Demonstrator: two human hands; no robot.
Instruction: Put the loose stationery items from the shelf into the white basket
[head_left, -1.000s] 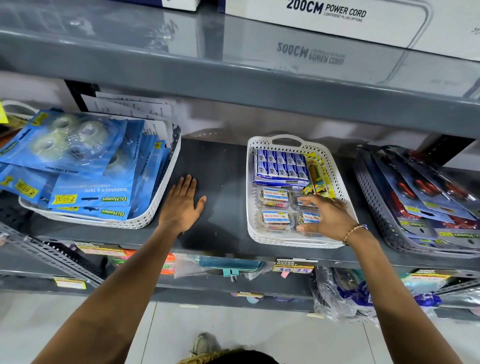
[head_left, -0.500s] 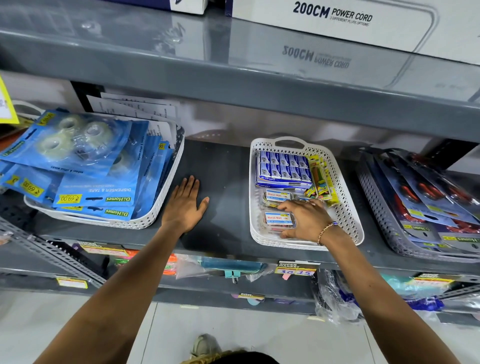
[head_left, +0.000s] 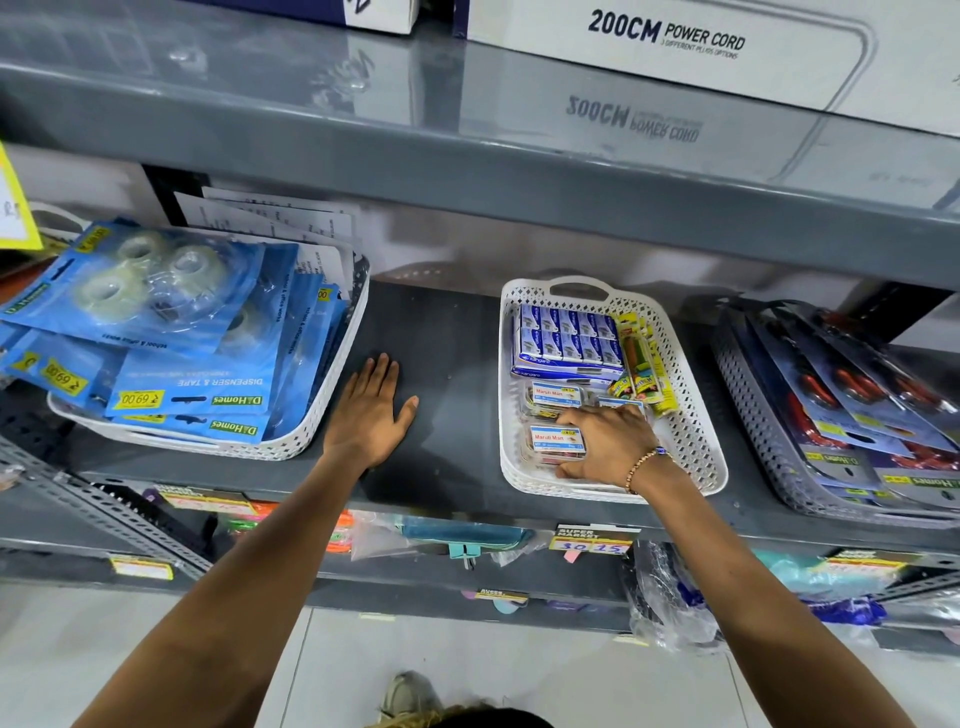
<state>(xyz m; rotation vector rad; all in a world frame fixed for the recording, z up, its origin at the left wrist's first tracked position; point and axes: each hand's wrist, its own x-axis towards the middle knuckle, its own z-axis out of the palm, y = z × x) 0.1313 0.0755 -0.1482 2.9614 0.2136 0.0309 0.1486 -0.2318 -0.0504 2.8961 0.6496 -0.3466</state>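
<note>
The white basket (head_left: 696, 415) stands on the grey shelf (head_left: 447, 338), right of centre. At its back lie blue staple boxes (head_left: 569, 338), with yellow packs (head_left: 644, 364) beside them. Small clear boxes with white labels fill its front. My right hand (head_left: 608, 441) reaches into the basket's front part, fingers and thumb closed around the right end of the nearest small clear box (head_left: 556, 441); it hides the boxes to the right. Another clear box (head_left: 550, 397) lies just behind. My left hand (head_left: 371, 415) rests flat on the bare shelf, fingers spread, holding nothing.
A white tray (head_left: 322, 415) of blue tape-dispenser packs (head_left: 156, 312) sits left of my left hand. A grey basket (head_left: 743, 395) of carded scissors stands at the right. The upper shelf (head_left: 467, 171) with a power cord box (head_left: 675, 41) overhangs. Bagged goods hang below.
My right hand slid from the basket's front right toward its front left and closed on the nearest clear box. My left hand stayed flat on the shelf.
</note>
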